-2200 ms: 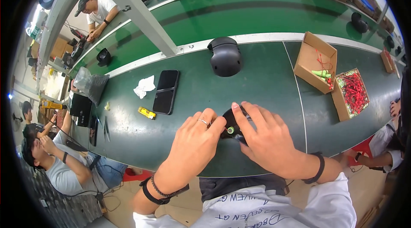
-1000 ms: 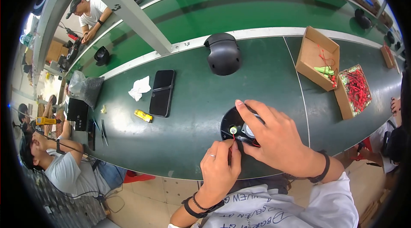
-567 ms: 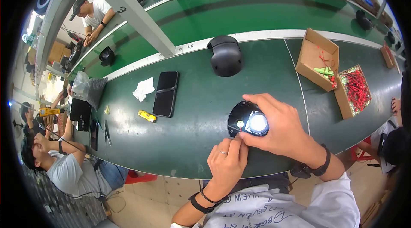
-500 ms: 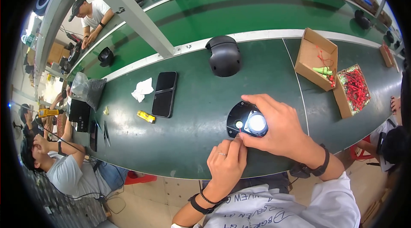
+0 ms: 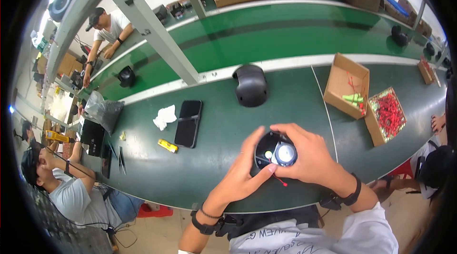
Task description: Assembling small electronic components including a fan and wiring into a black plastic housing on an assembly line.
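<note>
A round black housing (image 5: 263,162) is held above the near part of the green bench. Inside it sit a round silver-faced part (image 5: 285,154), bright with reflected light, and a small pale disc (image 5: 268,154). My right hand (image 5: 312,154) grips the housing from the right, thumb by the silver face. Around its left side curves my left hand (image 5: 245,173), thumb at the near rim and fingertips slightly blurred. A red wire with a small plug (image 5: 284,184) hangs out at the near edge. Farther off, a black curved shell (image 5: 251,86) stands on the bench.
Left of the hands lie a black phone (image 5: 188,124), crumpled white tissue (image 5: 164,117), a yellow object (image 5: 167,146) and tweezers (image 5: 122,160). At right are an open cardboard box (image 5: 334,80) and a tray of red wires (image 5: 388,116). A grey post (image 5: 157,35) rises beyond; co-workers sit around.
My left hand has gone from pinching near the housing's near edge to spreading round its left side. The red wire's plug now hangs free below. The view has tipped up slightly.
</note>
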### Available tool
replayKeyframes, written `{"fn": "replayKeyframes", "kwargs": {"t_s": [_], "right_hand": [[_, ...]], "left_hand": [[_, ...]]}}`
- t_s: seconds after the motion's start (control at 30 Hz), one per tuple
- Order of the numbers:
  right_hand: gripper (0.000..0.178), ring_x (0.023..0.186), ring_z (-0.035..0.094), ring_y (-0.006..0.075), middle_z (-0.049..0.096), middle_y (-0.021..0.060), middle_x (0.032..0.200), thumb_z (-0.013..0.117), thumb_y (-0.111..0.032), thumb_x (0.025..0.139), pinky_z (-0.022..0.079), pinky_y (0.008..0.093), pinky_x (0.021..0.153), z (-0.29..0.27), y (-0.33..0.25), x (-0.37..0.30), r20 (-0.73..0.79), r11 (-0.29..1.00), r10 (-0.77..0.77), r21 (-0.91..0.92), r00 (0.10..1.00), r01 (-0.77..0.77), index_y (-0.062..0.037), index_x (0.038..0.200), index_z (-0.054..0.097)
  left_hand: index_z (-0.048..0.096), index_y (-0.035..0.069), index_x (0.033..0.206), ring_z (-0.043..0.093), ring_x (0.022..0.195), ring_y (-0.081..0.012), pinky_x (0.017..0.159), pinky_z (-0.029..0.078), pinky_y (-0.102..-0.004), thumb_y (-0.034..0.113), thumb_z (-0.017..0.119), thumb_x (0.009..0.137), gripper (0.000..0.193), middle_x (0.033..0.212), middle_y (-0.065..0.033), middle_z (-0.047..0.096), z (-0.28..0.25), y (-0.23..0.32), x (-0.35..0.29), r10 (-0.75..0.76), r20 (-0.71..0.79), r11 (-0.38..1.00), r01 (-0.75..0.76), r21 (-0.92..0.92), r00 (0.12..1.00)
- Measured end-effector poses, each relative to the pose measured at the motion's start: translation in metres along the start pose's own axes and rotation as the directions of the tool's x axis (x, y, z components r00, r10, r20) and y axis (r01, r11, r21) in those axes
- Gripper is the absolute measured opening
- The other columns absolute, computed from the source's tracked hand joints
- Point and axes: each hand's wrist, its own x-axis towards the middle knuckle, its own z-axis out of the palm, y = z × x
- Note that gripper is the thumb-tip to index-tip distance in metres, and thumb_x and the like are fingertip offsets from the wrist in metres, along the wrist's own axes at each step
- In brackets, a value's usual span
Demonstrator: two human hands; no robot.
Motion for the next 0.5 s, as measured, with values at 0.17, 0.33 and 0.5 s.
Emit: {"fn": "replayKeyframes", "kwargs": {"t_s": [0.17, 0.33, 0.5], "right_hand": [[0.085, 0.111, 0.072, 0.0343, 0.069, 0.0171, 0.124, 0.091, -0.031, 0.071, 0.058, 0.0464, 0.096, 0.001, 0.038, -0.002, 0.030, 0.934, -0.019, 0.358, 0.999, 0.007, -0.0060, 0.143, 0.052], [0.107, 0.127, 0.063, 0.0322, 0.063, 0.0186, 0.134, 0.096, -0.030, 0.067, 0.049, 0.0453, 0.109, -0.003, 0.042, 0.000, -0.026, 0.905, -0.047, 0.422, 0.999, 0.053, -0.0061, 0.153, 0.037], [0.106, 0.127, 0.062, 0.0308, 0.062, 0.0175, 0.133, 0.097, -0.031, 0.066, 0.049, 0.0453, 0.110, 0.000, 0.045, 0.004, -0.026, 0.885, -0.056, 0.461, 0.998, 0.061, -0.0058, 0.152, 0.039]], "left_hand": [[0.017, -0.001, 0.167, 0.029, 0.156, -0.0292, 0.127, 0.025, -0.0422, 0.013, 0.066, 0.102, 0.083, 0.167, -0.0209, 0.031, 0.010, -0.012, 0.021, 0.022, 0.128, 0.971, 0.009, -0.241, 0.992], [0.017, -0.001, 0.166, 0.031, 0.156, -0.0338, 0.128, 0.025, -0.0447, 0.016, 0.067, 0.101, 0.084, 0.169, -0.0255, 0.028, 0.008, -0.016, 0.025, 0.091, 0.084, 0.982, -0.076, -0.174, 0.992], [0.015, -0.001, 0.166, 0.032, 0.157, -0.0379, 0.128, 0.025, -0.0470, 0.018, 0.067, 0.101, 0.086, 0.169, -0.0275, 0.028, 0.003, -0.021, 0.023, 0.095, 0.098, 0.988, -0.082, -0.133, 0.991]]}}
